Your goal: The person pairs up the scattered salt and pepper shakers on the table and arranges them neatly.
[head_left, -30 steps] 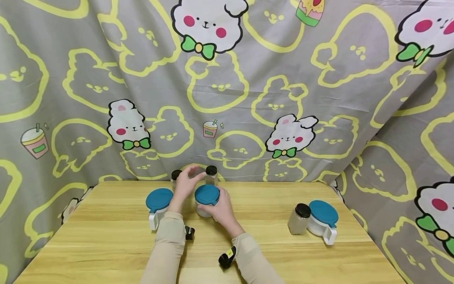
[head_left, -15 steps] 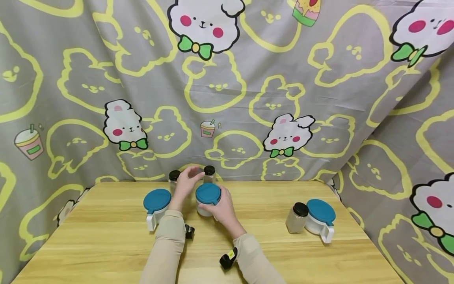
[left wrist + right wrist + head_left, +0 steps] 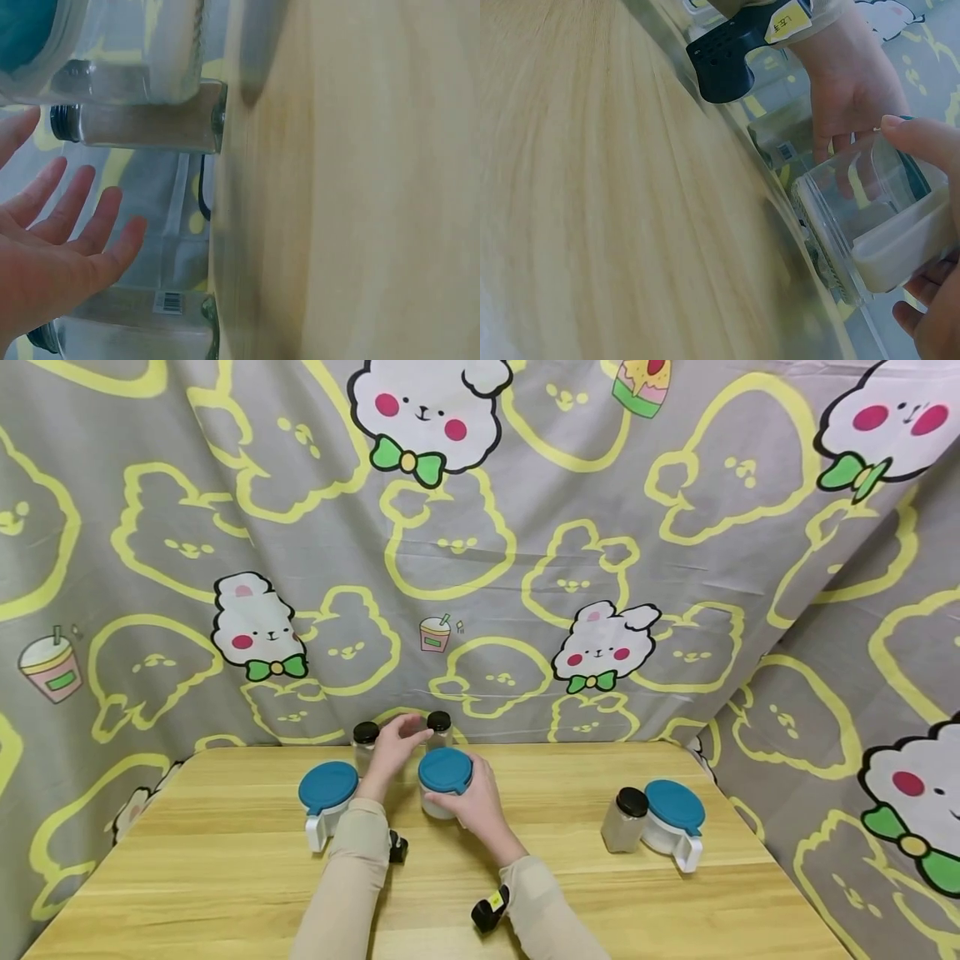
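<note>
My right hand [image 3: 480, 802] grips a clear jar with a blue flip lid [image 3: 446, 770] and a white handle, its thumb in front and fingers round the far side. In the left wrist view the jar's clear body [image 3: 127, 60] stands slightly off the table, above a shadow. My left hand [image 3: 393, 752] is held with loosely spread fingers and nothing in its grasp. It hovers between two black-lidded glass bottles, one on its left [image 3: 365, 739] and one behind the lidded jar [image 3: 439, 728]. The left wrist view shows these fingers [image 3: 97, 225] clear of both bottles.
Left of the left forearm stands another blue-lidded jar [image 3: 327, 787] with a white handle. On the right, a black-lidded bottle [image 3: 624, 822] stands close beside a third blue-lidded jar [image 3: 675, 810]. A patterned curtain [image 3: 465, 568] hangs behind the wooden table [image 3: 585, 893].
My right hand has carried the blue-lidded jar a little to the right. The left hand stays nearly in place. The head view has shifted slightly.
</note>
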A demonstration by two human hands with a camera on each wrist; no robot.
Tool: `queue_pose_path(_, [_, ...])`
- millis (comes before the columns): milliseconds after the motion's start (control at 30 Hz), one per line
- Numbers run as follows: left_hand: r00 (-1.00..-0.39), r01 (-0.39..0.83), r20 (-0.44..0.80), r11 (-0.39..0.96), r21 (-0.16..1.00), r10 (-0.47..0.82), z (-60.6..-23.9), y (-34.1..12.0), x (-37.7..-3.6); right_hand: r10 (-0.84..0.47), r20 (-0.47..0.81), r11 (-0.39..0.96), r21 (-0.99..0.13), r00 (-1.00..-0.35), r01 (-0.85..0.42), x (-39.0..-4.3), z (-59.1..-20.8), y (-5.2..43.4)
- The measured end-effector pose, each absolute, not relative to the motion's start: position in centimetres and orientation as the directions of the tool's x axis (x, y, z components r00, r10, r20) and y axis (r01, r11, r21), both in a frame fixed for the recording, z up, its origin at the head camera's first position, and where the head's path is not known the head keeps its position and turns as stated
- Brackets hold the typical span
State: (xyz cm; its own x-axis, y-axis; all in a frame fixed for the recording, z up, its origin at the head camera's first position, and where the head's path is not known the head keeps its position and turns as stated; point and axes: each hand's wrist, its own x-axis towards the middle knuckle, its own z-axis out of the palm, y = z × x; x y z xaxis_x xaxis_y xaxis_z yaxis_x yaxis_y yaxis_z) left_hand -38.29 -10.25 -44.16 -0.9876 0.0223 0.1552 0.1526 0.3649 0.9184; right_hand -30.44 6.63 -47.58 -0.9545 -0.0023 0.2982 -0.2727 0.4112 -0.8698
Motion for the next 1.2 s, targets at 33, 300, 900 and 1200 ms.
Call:
queue_pose_path(33, [-0.988,0.153,0.152,0.368,0.917,0.032,-44.2,-10.2,-38.4,-0.001,0.299,0.412,-0.869,-0.954,-0.273,-30.4,-47.6,6.7])
queue_pose_path(300, [-0.987,0.16,0.138,0.384,0.909,0.085,-44.3,-10.0,-39.3,0.002,0.297,0.418,-0.868,-0.955,-0.269,-30.2,-47.6,7.0])
queue_pose_path(900, [-0.985,0.119,0.063,0.366,0.923,0.161,-45.0,-9.4,-40.8,0.013,0.288,0.426,-0.868,-0.958,-0.255,-29.9,-47.3,7.4])
queue_pose_path(1200, [-0.985,0.125,0.065,0.405,0.906,0.16,-45.4,-9.4,-41.4,0.037,0.292,0.411,-0.876,-0.956,-0.251,-29.6,-46.8,7.8])
